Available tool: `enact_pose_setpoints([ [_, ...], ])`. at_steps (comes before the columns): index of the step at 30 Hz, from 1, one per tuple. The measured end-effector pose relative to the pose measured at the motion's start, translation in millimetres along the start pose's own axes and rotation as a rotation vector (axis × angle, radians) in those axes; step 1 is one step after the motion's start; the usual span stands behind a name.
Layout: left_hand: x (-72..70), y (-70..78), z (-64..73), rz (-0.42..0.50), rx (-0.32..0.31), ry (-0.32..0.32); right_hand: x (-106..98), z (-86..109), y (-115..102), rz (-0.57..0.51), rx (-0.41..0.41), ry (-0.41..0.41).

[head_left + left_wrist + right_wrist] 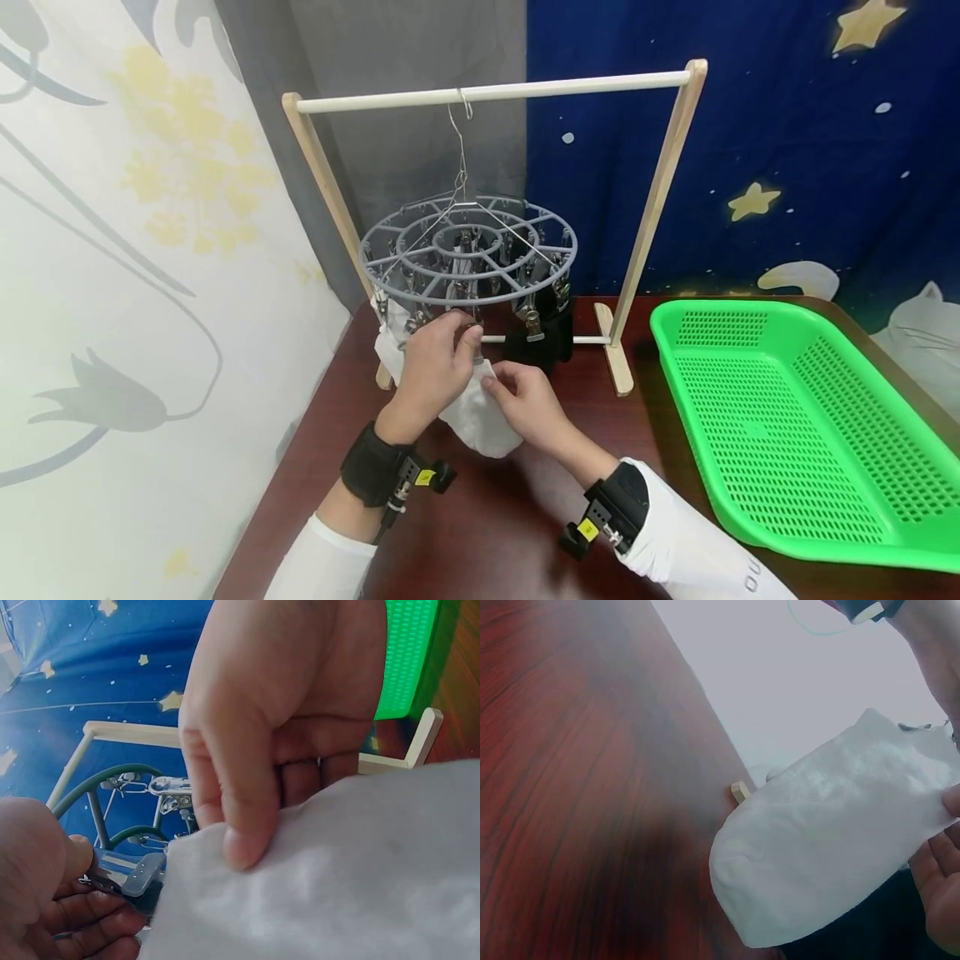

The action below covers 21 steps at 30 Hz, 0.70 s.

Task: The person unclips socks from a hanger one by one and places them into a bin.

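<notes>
A round grey clip hanger (420, 297) hangs at the middle of the rack. My left hand (435, 367) is at its front edge and pinches a metal clip (142, 876) between thumb and fingers. Below that clip, my right hand (532, 404) pinches the top edge of a white sock (483, 421). Seen from the left wrist, the sock's corner lies right at the clip's mouth. The right wrist view shows the sock (825, 832) stretched out, its rounded toe end hanging down over the table.
The wooden rack (660, 196) stands at the back of the dark red table (480, 533). Black cloth items (555, 333) and another white piece (390, 346) hang from the hanger. A green perforated basket (757, 429) is on the right, and a patterned white curtain (150, 333) on the left.
</notes>
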<state>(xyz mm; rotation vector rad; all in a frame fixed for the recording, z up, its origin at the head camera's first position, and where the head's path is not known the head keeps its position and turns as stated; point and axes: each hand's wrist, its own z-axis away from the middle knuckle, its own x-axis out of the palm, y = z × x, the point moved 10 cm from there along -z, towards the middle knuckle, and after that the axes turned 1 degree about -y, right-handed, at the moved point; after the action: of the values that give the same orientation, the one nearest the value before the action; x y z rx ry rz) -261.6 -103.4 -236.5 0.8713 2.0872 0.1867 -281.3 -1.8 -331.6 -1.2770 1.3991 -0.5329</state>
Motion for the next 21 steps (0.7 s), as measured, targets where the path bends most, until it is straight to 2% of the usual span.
enact_pose_setpoints([
  [6,-1.7,-5.6,-1.2,-0.004,-0.049,-0.028,-9,15.0,-6,0.116,-0.007,-0.007],
  [10,-0.1,-10.1,-0.9,-0.004,-0.089,-0.049,-33,30.2,-15,0.218,-0.009,0.002],
  [13,1.9,-11.7,-0.5,-0.003,-0.099,-0.063,-65,40.9,-30,0.273,-0.032,0.013],
  [16,4.5,-12.4,0.6,0.0,-0.098,-0.073,-107,50.6,-46,0.303,-0.032,0.024],
  [19,5.6,-13.1,3.4,0.008,-0.103,-0.076,-153,61.2,-50,0.331,0.037,0.04],
  [21,5.9,-14.0,5.6,0.007,-0.108,-0.075,-180,68.8,-43,0.327,0.106,0.039],
])
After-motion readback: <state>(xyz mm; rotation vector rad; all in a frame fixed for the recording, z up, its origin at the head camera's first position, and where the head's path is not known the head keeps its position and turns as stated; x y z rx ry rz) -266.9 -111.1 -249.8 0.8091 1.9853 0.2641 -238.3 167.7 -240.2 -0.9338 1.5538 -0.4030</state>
